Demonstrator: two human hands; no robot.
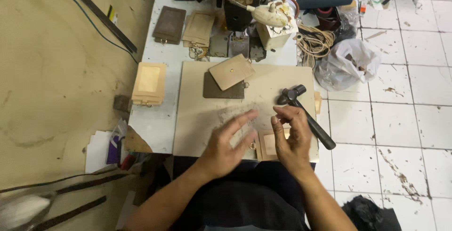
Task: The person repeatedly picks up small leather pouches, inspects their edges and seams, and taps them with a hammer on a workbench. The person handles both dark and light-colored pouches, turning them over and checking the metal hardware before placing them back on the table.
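The left hand (229, 139) hovers spread and empty, low in the middle of the frame. Just beside it, the right hand (293, 134) grips a black hammer (306, 115), its fingers pinched narrow. Between and under them a tan leather card holder (269, 145) lies on the beige work board (197, 118). Higher up rest another tan holder (231, 71) and a dark one (221, 91).

From my remote seat I see a white worktable (162, 52) carrying a beige work board (197, 118). On the board lie a tan leather holder (231, 71) overlapping a dark one (217, 91), a hammer (306, 115) and a small tan piece (268, 145). Beside the board, a stack of tan holders (149, 83) rests on the table.
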